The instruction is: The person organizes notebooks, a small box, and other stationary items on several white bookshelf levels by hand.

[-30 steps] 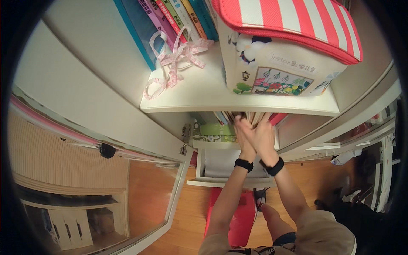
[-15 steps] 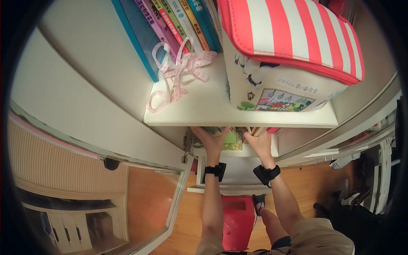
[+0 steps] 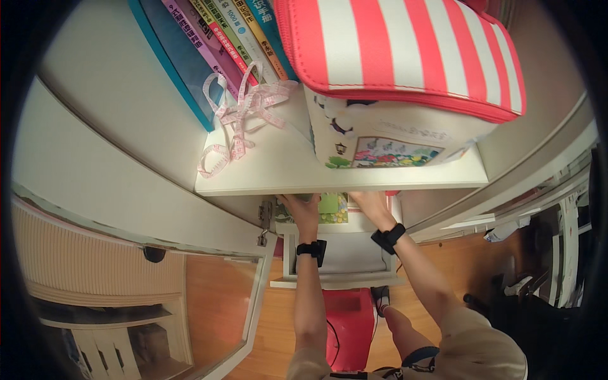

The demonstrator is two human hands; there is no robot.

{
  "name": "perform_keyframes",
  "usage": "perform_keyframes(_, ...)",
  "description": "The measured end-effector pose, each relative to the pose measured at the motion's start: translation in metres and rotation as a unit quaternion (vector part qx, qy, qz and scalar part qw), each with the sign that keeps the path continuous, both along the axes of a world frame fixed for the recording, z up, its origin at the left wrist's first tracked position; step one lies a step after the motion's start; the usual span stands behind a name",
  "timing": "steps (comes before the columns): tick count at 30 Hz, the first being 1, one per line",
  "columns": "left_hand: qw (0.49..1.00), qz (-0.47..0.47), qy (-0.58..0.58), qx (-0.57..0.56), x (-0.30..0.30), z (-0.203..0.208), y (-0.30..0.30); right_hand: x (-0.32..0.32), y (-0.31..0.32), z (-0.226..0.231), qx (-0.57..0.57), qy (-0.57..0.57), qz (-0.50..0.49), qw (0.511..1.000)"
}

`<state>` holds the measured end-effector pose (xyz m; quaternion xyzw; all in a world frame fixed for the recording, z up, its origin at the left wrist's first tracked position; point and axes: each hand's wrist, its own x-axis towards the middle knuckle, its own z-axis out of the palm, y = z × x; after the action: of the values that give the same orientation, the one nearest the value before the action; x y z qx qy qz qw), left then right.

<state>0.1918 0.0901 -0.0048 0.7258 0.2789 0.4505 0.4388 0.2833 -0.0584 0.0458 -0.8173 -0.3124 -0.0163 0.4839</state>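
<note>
Both my hands reach into the compartment under the white shelf board (image 3: pixel 266 180), whose front edge hides most of the fingertips. My left hand (image 3: pixel 301 214) is curled, thumb and fingers around something dark that I cannot make out. Beside its thumb lies a green patterned book or sheet (image 3: pixel 335 216), with a plain light green square (image 3: pixel 328 204) on it. My right hand (image 3: pixel 373 209) lies to the right of that, near a small red item (image 3: pixel 392 192); its fingers are hidden beneath the board. A black band (image 3: pixel 311 250) is on each wrist.
On the shelf above stand a red-and-white striped bag (image 3: pixel 411 50), a pink tape measure (image 3: pixel 244 114) and several upright books (image 3: pixel 209 50). A glass-paned cabinet door (image 3: pixel 256 297) hangs open at left. A drawer (image 3: pixel 342 278) is pulled out below, above a red box (image 3: pixel 354 329).
The view has shifted, so the shelf's contents sit further left. My left hand's thumb and fingers have drawn closer together. The right hand reaches deeper under the board, its thumb now mostly hidden.
</note>
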Motion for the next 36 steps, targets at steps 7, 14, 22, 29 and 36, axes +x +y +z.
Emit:
perform_keyframes(7,0.988,0.065,0.118,0.072,-0.038,0.018,-0.052,-0.027,-0.009,-0.011,-0.150,0.047,-0.095,0.983)
perform_keyframes(14,0.974,-0.197,-0.034,-0.104,0.005,0.058,-0.069,-0.023,0.003,-0.034,-0.003,0.028,-0.127,0.991)
perform_keyframes(22,0.987,-0.030,0.083,0.131,0.043,0.024,-0.063,0.004,-0.005,-0.028,-0.032,-0.015,-0.086,0.996)
perform_keyframes(29,0.978,-0.028,0.203,0.045,0.044,-0.007,-0.084,0.004,0.008,-0.047,-0.030,-0.076,-0.089,0.993)
perform_keyframes(36,0.983,-0.100,0.149,0.037,-0.026,0.039,-0.115,-0.002,0.008,-0.026,-0.042,0.058,-0.126,0.989)
